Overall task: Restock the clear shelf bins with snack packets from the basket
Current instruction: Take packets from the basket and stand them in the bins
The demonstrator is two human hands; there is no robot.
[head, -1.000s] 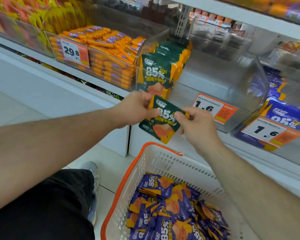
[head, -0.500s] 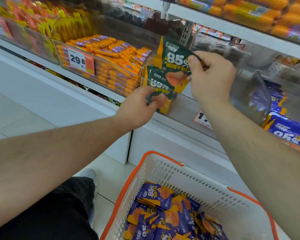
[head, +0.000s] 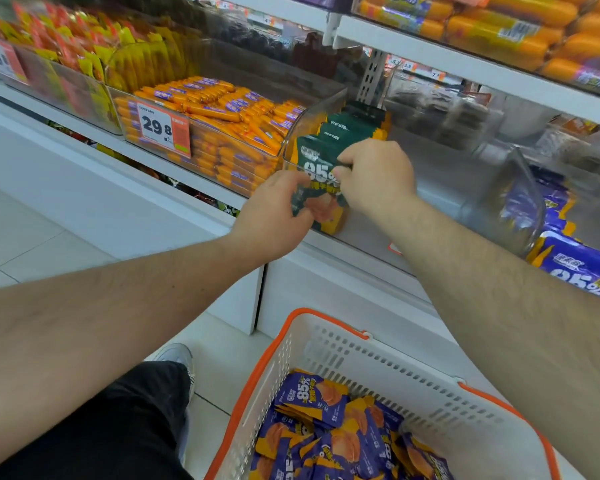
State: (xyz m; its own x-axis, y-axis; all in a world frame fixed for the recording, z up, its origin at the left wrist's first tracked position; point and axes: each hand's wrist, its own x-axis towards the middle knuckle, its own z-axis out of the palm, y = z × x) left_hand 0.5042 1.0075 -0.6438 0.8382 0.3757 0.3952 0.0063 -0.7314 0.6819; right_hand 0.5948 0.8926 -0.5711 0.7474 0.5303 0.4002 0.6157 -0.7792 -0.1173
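Note:
A clear shelf bin [head: 321,107] holds a row of green snack packets [head: 354,124]. My right hand [head: 378,174] reaches over the bin's front and pinches the top of a green packet [head: 317,166], which stands at the front of that row. My left hand [head: 271,216] is curled against the bin's front left corner, its fingers lying over the packet seen through the clear wall. Below, a white basket with an orange rim [head: 378,362] holds several purple snack packets [head: 329,441].
An orange sausage bin with a 29.8 price tag [head: 163,128] stands left of the green bin. The bin to the right [head: 499,202] holds purple packets [head: 575,265]. Another shelf [head: 465,60] hangs close above. My knee [head: 118,427] is beside the basket.
My right hand has come down from above the bin, bringing the green packet to the front of the row. My left hand stayed at the bin's front.

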